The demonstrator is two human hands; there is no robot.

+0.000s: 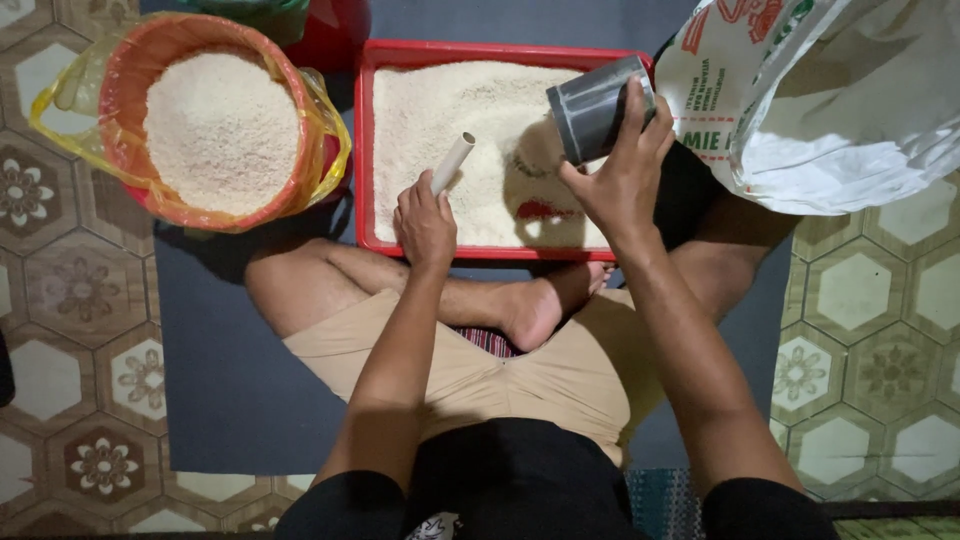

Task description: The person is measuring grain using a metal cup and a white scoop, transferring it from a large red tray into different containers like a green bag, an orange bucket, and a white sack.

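Observation:
I sit cross-legged in front of a red rectangular tray (366, 150) filled with white rice. My left hand (424, 224) grips a short pale tube (452, 162) that points up and away over the tray's near part. My right hand (620, 178) holds a grey cylindrical cup (592, 108), tilted on its side above the right part of the tray. A patch of bare red tray bottom shows through the rice below the cup.
A round orange basin (120, 70) lined with a yellow plastic bag and heaped with rice stands at the left. A large white printed sack (820, 110) lies at the upper right. A dark mat (220, 370) covers the patterned tile floor.

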